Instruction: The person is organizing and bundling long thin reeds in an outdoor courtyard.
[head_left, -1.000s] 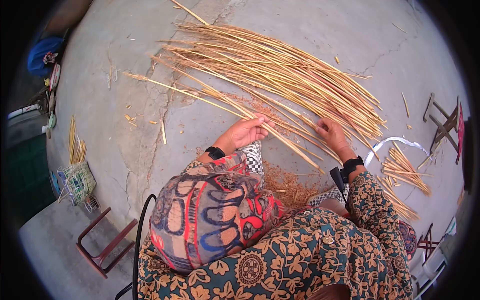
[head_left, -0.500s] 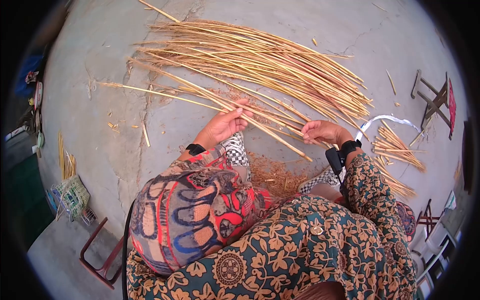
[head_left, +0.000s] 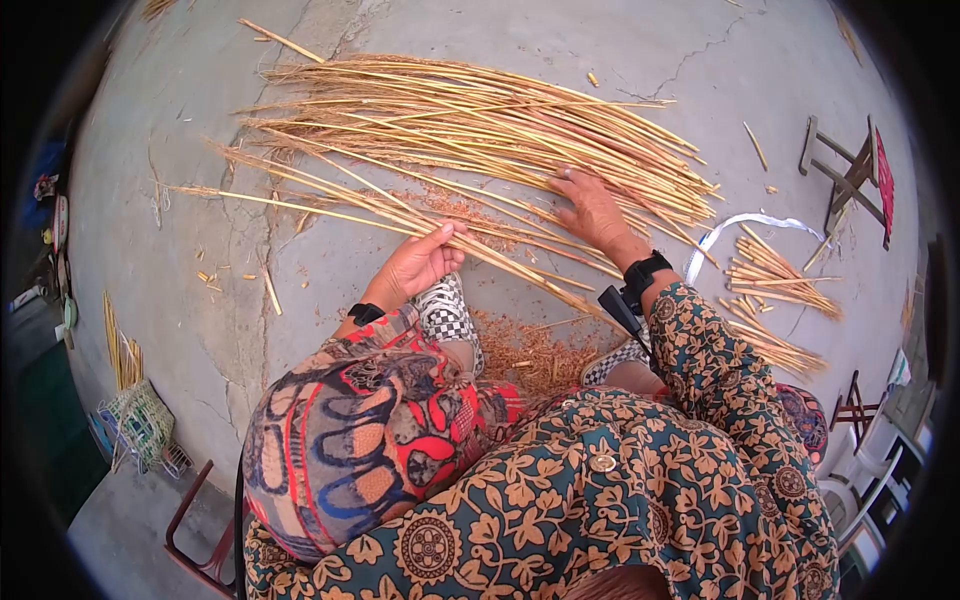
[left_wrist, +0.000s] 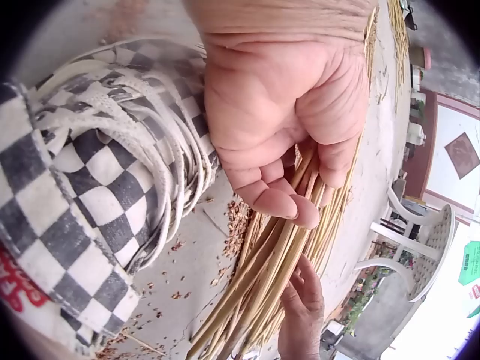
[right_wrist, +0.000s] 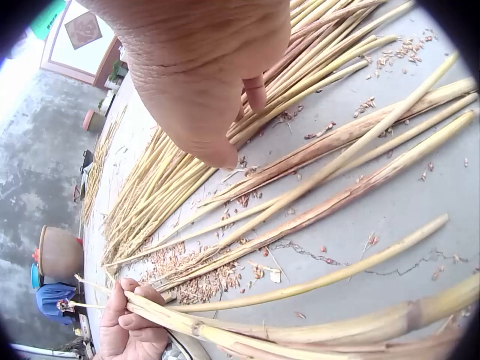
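Note:
A few long dry stalks [head_left: 522, 271] with feathery heads lie across the left hand [head_left: 423, 262], pinched between thumb and fingers. In the right wrist view, their thick cut ends pass close to the camera. Beyond them, a large pile of dry stalks [head_left: 470, 112] is spread on the concrete floor. The right hand [head_left: 597, 218] reaches over the near edge of this pile, fingertips down at the stalks. The right wrist view shows its thumb pointing down with no stalk between thumb and fingers; most of its other fingers are hidden.
Brown husks [head_left: 530, 350] litter the floor between the checkered shoes [head_left: 447, 318]. Short cut stalks [head_left: 785, 275] lie at the right beside a white strip [head_left: 745, 222]. A folding stool [head_left: 850, 180] stands beyond, and a woven basket [head_left: 143, 420] stands at the left.
The right hand has moved from the near stalks, away from the body and left, onto the pile. The left hand keeps holding its stalks. The head view has shifted slightly.

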